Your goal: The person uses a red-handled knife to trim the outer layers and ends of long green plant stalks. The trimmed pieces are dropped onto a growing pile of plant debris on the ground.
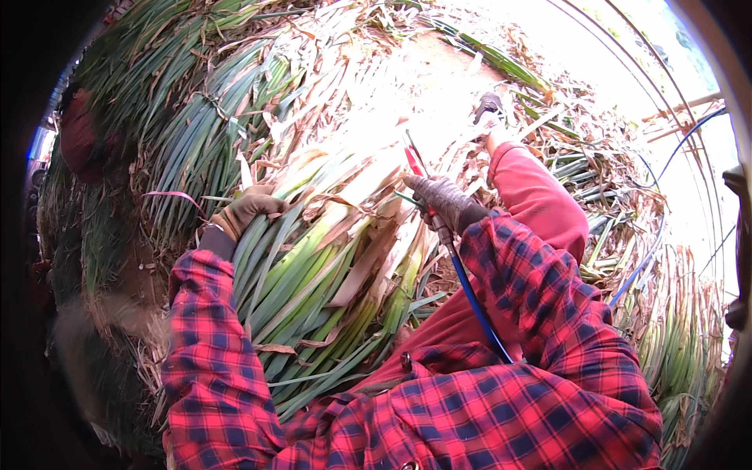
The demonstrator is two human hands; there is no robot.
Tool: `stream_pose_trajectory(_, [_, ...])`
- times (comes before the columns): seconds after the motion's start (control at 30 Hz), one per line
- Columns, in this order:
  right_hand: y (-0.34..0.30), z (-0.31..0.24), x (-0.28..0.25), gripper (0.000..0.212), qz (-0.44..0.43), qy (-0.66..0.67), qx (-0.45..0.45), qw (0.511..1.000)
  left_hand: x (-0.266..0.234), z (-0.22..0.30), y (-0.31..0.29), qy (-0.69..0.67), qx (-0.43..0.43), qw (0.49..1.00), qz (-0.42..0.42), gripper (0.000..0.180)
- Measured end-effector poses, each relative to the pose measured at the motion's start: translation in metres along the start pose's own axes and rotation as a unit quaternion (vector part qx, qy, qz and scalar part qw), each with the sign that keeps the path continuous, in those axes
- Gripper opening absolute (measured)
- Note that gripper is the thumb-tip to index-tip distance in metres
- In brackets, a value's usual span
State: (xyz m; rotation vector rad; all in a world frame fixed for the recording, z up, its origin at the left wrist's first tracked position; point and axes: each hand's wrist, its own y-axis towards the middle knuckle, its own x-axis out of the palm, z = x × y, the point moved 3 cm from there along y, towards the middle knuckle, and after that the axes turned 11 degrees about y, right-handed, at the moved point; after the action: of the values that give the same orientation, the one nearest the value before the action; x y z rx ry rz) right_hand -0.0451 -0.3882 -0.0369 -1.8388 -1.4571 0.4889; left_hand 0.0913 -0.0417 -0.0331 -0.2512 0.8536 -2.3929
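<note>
My left hand (249, 210), in a brown work glove, curls over the leaves of a thick pile of long green onions (305, 274). These lie slantwise in front of me, green leaves toward my body, pale stems and dry brown skins farther off. My right hand (442, 197), in a grey glove, is closed around an air blow gun (414, 160) with a red part, held above the stems. A blue hose (476, 304) runs from its lower end toward my lap. My fingers hide much of the gun. Bright glare washes out the stem ends.
More green onions (188, 157) are heaped at the left and far left, and others (681, 321) lie at the right. My red-trousered leg (540, 196) stretches out at the right. Blue tubing (654, 243) and thin curved rods (674, 94) stand beyond it. Dry husks litter the ground.
</note>
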Motion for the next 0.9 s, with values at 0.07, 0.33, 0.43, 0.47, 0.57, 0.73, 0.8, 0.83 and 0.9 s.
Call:
stream_pose_trajectory(0.07, [0.016,-0.002,-0.016,0.043,0.021,0.002,-0.008,1.0,0.017,0.013,0.0,-0.054,0.006,0.998,-0.015,0.035])
stream_pose_trajectory(0.33, [0.017,-0.015,-0.024,0.043,0.046,0.034,-0.05,0.997,0.013,0.011,-0.001,-0.002,0.018,1.0,0.024,0.037])
stream_pose_trajectory(0.43, [0.017,0.0,-0.022,0.048,0.014,-0.007,-0.057,0.998,0.013,0.01,-0.003,0.037,0.069,0.996,0.029,0.019])
stream_pose_trajectory(0.47, [0.023,0.004,-0.022,0.045,0.019,0.005,-0.069,0.997,0.008,0.002,-0.002,0.054,0.093,0.994,0.032,0.02])
stream_pose_trajectory(0.57, [0.023,-0.015,-0.034,0.041,0.071,0.028,-0.033,0.997,0.015,0.011,-0.003,0.032,0.051,0.997,0.042,0.024])
stream_pose_trajectory(0.73, [0.041,-0.017,-0.028,0.042,0.053,0.018,-0.069,0.996,0.024,0.02,-0.004,0.056,0.046,0.994,0.088,0.031])
stream_pose_trajectory(0.8, [0.052,-0.017,-0.046,0.042,0.103,0.037,-0.06,0.992,0.026,0.022,-0.003,0.085,0.08,0.988,0.106,0.039])
stream_pose_trajectory(0.83, [0.047,-0.02,-0.042,0.042,0.112,0.037,-0.055,0.991,0.033,0.03,-0.01,0.096,0.074,0.985,0.123,0.042])
stream_pose_trajectory(0.9, [0.035,-0.013,-0.033,0.04,0.046,0.028,-0.063,0.997,0.038,0.042,-0.019,0.146,0.049,0.978,0.142,0.049])
